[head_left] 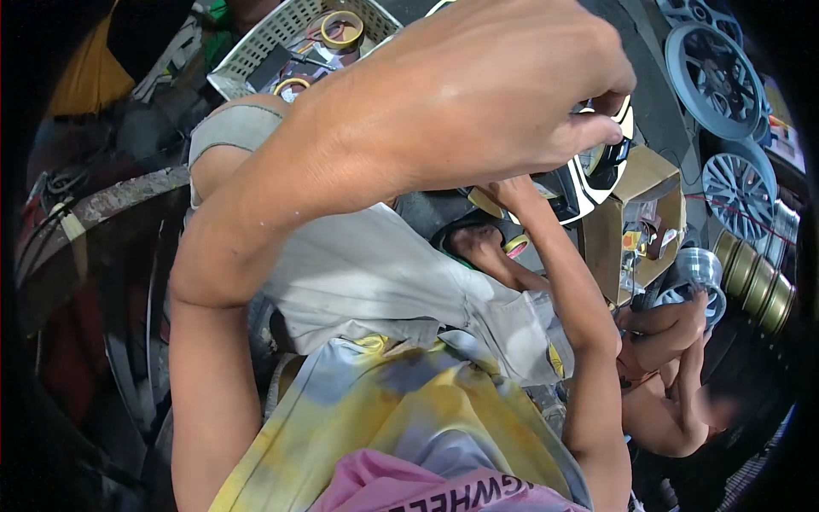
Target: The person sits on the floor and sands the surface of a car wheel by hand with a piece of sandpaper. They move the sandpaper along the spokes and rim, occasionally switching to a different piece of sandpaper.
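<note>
My left hand (pixel 520 90) is raised across the upper middle, its fingers curled and the thumb pressed toward them. Whatever it may hold is hidden behind the hand. Beneath it lies a wheel rim (pixel 589 194) with black and white parts and pale yellow edging, mostly covered by my hand and forearm. My right hand (pixel 510 193) reaches to the near side of the rim, beside a tan curved edge (pixel 486 205) that may be a tape roll. My left hand and wrist cover most of its fingers. A yellow tape roll (pixel 516 246) is by my foot.
A perforated white basket (pixel 229 84) at the upper left holds tape rolls (pixel 341 30) and tools. Right of the rim stands an open cardboard box (pixel 604 247). Several blue-grey wheels (pixel 680 81) and gold rims (pixel 751 282) line the right. Another person (pixel 674 341) sits at lower right.
</note>
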### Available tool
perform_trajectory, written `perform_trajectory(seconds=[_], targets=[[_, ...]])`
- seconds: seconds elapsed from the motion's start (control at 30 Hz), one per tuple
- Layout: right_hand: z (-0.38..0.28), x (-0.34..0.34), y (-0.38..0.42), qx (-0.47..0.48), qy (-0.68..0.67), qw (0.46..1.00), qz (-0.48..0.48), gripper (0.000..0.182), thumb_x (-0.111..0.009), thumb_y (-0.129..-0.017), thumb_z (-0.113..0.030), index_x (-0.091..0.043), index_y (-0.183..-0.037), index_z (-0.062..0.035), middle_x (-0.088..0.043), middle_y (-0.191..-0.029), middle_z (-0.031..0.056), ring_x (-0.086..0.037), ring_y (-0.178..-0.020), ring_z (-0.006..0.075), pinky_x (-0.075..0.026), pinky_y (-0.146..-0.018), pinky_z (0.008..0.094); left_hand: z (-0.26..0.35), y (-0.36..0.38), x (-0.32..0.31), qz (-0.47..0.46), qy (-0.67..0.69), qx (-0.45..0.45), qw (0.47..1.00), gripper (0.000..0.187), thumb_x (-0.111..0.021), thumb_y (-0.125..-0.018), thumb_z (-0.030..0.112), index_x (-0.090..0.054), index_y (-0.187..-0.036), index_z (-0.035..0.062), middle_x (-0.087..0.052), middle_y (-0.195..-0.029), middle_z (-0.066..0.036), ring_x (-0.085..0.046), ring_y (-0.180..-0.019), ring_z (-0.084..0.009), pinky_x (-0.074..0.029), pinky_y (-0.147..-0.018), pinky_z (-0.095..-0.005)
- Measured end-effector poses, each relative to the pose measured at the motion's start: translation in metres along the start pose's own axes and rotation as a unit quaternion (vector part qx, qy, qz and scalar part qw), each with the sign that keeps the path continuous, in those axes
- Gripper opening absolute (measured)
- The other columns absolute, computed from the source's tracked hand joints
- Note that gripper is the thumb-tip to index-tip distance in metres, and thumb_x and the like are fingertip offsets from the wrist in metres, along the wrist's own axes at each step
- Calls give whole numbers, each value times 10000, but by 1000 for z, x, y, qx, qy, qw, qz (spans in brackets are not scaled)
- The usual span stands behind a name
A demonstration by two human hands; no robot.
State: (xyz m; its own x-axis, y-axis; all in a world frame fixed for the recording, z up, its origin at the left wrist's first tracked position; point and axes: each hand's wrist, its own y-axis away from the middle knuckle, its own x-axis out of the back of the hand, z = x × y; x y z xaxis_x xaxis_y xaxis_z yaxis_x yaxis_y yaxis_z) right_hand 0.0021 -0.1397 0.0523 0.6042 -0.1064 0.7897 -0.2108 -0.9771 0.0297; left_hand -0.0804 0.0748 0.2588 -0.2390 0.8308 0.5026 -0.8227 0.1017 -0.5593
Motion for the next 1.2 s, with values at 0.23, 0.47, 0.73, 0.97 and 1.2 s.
perform_trajectory(seconds=[0.23,0.47,0.73,0.97,1.2], targets=[[18,-21,-2,7,-19,999,32,454,-659,-910,-165,-610,-1345,-46,-604,-1387,209,-503,-1348,416,-379,-1159,519,4,-2,9,8,-27,13,1000,229,-666,-910,106,-627,-789,-84,-640,-799,-248,-665,-807,-428,-533,-737,-489],[42,-55,-1,14,-31,999,15,464,-654,-890,-150,-599,-1328,-8,-613,-1351,240,-534,-1301,427,-413,-1132,502,2,-7,31,-165,5,58,985,194,-637,-855,93,-601,-778,-81,-617,-793,-244,-657,-801,-395,-519,-717,-456],[9,-13,5,6,14,1000,3,400,-701,-862,-91,-647,-1250,-11,-636,-1284,229,-559,-1243,436,-445,-1076,512,5,-3,14,-85,-14,61,994,192,-634,-842,100,-563,-779,-68,-588,-782,-221,-626,-787,-375,-510,-714,-441],[9,-21,1,43,60,996,53,420,-727,-821,-50,-666,-1237,-32,-608,-1353,193,-536,-1276,433,-417,-1095,540,-17,11,-9,-25,-18,26,999,207,-631,-840,100,-492,-788,-45,-523,-757,-184,-564,-751,-353,-493,-706,-427],[-29,-39,-21,19,-21,985,168,401,-716,-836,-62,-664,-1233,-30,-648,-1280,210,-551,-1257,441,-407,-1090,561,-2,8,9,-10,-62,-2,998,183,-636,-839,96,-511,-827,-37,-527,-773,-192,-566,-762,-368,-491,-715,-441]])
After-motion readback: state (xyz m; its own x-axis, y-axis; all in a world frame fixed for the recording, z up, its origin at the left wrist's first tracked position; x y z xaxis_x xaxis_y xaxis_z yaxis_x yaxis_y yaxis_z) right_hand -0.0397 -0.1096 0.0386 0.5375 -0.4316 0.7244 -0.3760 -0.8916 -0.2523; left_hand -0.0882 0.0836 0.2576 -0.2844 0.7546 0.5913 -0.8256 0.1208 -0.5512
